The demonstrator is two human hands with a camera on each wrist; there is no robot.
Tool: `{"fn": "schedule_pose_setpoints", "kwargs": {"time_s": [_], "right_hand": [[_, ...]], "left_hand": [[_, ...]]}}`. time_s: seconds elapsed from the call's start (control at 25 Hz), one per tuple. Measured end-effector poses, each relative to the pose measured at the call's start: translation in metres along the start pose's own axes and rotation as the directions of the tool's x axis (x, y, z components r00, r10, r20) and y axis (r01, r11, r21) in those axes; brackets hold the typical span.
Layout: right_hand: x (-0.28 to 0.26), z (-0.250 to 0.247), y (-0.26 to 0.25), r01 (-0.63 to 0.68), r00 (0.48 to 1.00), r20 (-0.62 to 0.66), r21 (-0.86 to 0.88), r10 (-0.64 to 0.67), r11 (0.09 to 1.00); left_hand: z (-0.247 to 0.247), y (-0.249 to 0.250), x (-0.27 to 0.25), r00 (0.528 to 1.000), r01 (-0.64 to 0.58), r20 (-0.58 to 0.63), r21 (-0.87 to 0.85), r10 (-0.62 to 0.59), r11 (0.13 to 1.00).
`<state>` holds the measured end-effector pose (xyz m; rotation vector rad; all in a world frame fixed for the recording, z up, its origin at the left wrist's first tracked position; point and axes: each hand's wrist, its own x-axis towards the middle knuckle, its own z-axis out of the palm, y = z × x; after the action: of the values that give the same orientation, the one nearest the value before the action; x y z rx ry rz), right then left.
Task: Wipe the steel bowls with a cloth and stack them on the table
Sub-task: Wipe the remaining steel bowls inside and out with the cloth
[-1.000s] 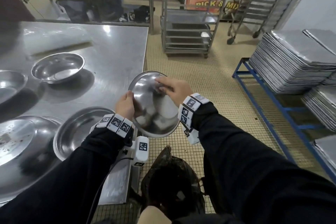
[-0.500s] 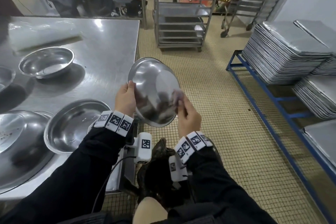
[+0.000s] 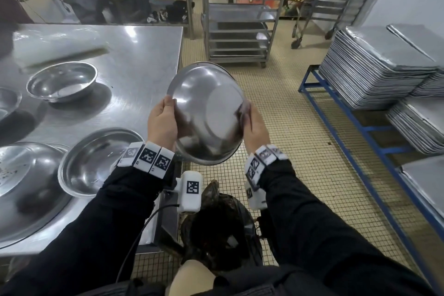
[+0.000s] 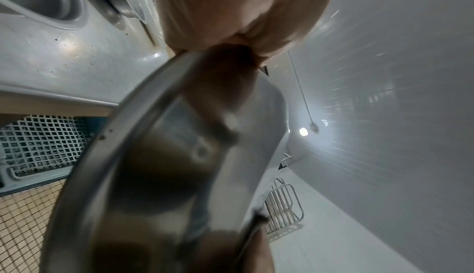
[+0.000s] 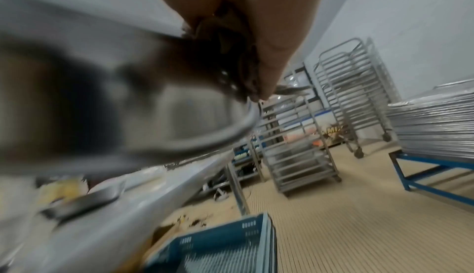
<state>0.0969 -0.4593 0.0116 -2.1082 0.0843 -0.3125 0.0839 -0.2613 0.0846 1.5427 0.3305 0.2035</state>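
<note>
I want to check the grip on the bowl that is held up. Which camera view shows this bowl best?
The head view: the whole bowl shows, left hand and right hand on opposite rim edges. The left wrist view shows only its rim and inside, close up. The right wrist view shows it blurred.

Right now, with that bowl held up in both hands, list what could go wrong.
1. The bowl is held tilted over the tiled floor, past the table edge; the left hand and right hand grip only its rim, so it could slip and fall.
2. No cloth is clearly visible, so the wipe may be incomplete.
3. Set down carelessly, it could knock the nearest bowl.
</note>
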Motion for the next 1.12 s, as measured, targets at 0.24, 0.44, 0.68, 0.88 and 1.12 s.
{"fn": "schedule_pose_setpoints", "kwargs": {"time_s": [0.24, 0.44, 0.68, 0.88, 1.12], "right_hand": [[-0.062, 0.044, -0.028, 0.354, 0.934, 0.109, -0.133, -0.342, 0.926], [-0.001, 0.038, -0.075, 0.466, 0.881, 0.085, -0.332, -0.466, 0.820], [0.030, 0.008, -0.035, -0.027, 1.000, -0.012, 0.007, 0.027, 1.000], [-0.032, 0.042, -0.001, -0.119, 0.992, -0.019, 0.097, 0.121, 0.988], [-0.053, 0.059, -0.020, 0.159, 0.987, 0.013, -0.080, -0.158, 0.984]], "left_hand": [[0.003, -0.001, 0.008, 0.997, -0.042, -0.059, 0.009, 0.042, 0.999], [0.006, -0.001, 0.005, 0.998, -0.043, -0.045, 0.045, 0.045, 0.998], [-0.005, -0.010, 0.009, 0.999, -0.015, -0.047, 0.072, 0.019, 0.997], [-0.016, -0.016, 0.018, 0.994, 0.036, -0.106, 0.076, -0.027, 0.996], [-0.018, -0.019, 0.019, 0.993, 0.017, -0.122, 0.075, -0.007, 0.997]]}}
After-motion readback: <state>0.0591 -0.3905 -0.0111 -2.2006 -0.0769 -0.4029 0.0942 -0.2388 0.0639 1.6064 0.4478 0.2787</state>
